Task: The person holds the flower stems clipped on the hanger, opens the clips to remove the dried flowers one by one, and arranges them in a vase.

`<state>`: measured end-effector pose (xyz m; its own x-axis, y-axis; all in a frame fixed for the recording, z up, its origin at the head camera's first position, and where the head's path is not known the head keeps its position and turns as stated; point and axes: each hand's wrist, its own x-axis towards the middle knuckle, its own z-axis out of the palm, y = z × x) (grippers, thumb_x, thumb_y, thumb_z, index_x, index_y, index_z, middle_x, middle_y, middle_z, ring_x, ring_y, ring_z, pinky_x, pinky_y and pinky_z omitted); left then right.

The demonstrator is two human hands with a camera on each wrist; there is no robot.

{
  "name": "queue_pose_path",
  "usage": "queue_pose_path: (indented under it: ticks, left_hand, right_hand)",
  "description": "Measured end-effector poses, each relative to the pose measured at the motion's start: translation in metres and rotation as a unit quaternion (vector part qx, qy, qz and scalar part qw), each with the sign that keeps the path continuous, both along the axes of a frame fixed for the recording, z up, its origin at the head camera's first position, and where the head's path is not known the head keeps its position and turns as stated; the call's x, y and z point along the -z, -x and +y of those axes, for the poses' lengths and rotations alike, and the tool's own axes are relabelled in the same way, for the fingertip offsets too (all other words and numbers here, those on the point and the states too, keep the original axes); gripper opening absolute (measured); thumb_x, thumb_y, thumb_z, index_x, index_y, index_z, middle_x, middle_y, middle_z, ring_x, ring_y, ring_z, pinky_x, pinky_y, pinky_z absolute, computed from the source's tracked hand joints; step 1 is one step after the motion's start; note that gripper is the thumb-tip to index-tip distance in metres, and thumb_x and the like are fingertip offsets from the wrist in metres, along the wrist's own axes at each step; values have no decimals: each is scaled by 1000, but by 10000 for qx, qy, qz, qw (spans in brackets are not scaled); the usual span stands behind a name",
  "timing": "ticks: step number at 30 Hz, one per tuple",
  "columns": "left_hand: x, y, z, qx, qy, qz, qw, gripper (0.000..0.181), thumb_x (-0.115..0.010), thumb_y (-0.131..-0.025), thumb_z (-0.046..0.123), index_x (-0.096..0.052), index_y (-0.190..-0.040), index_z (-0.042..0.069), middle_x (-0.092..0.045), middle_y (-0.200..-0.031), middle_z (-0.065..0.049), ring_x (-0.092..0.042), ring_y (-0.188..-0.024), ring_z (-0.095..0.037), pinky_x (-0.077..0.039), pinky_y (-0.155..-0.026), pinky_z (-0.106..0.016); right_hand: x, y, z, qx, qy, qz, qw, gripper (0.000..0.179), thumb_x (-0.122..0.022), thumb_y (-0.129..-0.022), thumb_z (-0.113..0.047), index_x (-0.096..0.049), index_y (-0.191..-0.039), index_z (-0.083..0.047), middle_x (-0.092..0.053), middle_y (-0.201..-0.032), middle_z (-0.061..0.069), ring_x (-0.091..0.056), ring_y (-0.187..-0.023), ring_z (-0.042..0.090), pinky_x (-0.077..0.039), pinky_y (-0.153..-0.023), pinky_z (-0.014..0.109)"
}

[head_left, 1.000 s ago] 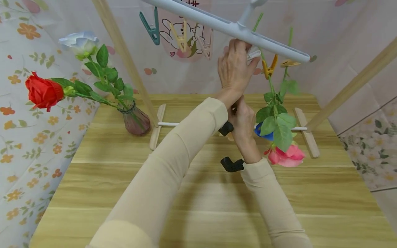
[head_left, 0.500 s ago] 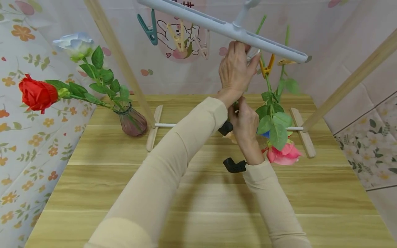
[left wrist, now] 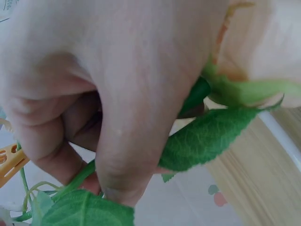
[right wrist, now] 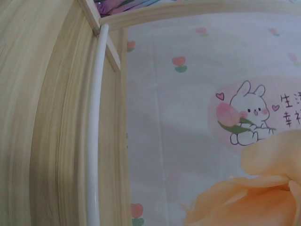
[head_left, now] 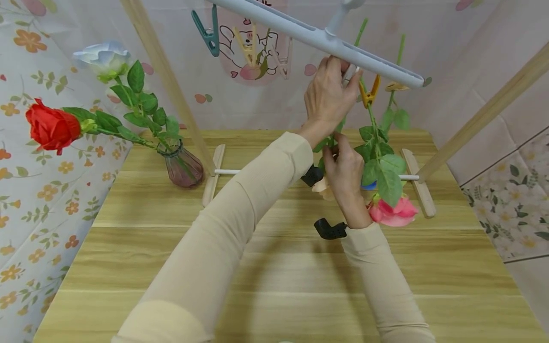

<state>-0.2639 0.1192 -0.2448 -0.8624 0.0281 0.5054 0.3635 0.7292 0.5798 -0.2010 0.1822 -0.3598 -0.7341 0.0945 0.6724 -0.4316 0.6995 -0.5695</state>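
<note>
Fingers (left wrist: 127, 165) on steep stem (left wrist: 77, 180), peach bloom (head_left: 322, 187) downward

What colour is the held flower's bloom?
The bloom is pale orange, clearest in the right wrist view.

Cream long sleeves (head_left: 240, 214) end near bent black wrist fittings (head_left: 328, 229), probably camera mounts.

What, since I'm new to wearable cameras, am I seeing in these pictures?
There is no machine, just a person working bare-handed. The head camera looks forward and down; the other two pictures come from each wrist. The left hand pinches a white clothespin under a hanger bar; the right hand pinches the stem of a peach rose. A pink rose hangs upside down nearby. On the wooden table stand a wooden frame and a purple glass vase holding red and bluish-white roses.
</note>
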Motion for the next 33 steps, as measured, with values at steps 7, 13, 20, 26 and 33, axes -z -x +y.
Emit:
queue_pose_path:
  ticks: [7, 13, 20, 26, 33]
  left_hand:
    - [-2, 0, 3, 43, 104, -152, 9998, 28, -53, -99, 41, -53, -108, 14, -57, -102, 1, -46, -70, -9, -39, -60, -21]
    - [-1, 1, 2, 64, 145, -252, 9996, 32, -58, -96, 44, -54, -111, 16, -60, -110, 4, -50, -74, -7, -42, -63, -20]
    - [2, 2, -3, 187, -29, -143, 9997, 37, -63, -93, 45, -55, -114, 17, -63, -115, 6, -59, -84, -6, -45, -69, -19]
    - [5, -5, -12, 725, -474, -618, 9943, 44, -58, -97, 40, -50, -134, 18, -62, -123, 4, -62, -97, -7, -47, -76, -20]
    - [39, -33, -50, 1575, 1208, 455, 9790, 35, -47, -99, 0, -63, -129, 12, -69, -125, -1, -64, -113, -16, -47, -99, -27]
  right_hand:
    - [1, -2, 4, 27, 12, -177, 9998, 24, -57, -95, -5, -63, -114, 8, -70, -73, 22, -54, -47, 27, -37, -46, 30]
    - [4, -8, 7, -133, -56, -363, 9992, 24, -57, -95, -5, -63, -113, 8, -69, -71, 20, -44, -45, 10, -39, -48, 30]
    - [2, -20, 11, -470, -66, -575, 9972, 25, -55, -94, -3, -62, -116, 7, -66, -68, 17, -40, -45, 5, -35, -46, 22]
    - [-3, -31, 14, -599, -121, -639, 9961, 26, -56, -93, 0, -63, -117, 7, -69, -71, 19, -47, -47, 13, -36, -47, 22]
    - [-7, -42, 22, -655, -377, -734, 9944, 27, -59, -91, 2, -65, -117, 2, -68, -70, 16, -45, -50, 11, -35, -49, 21]
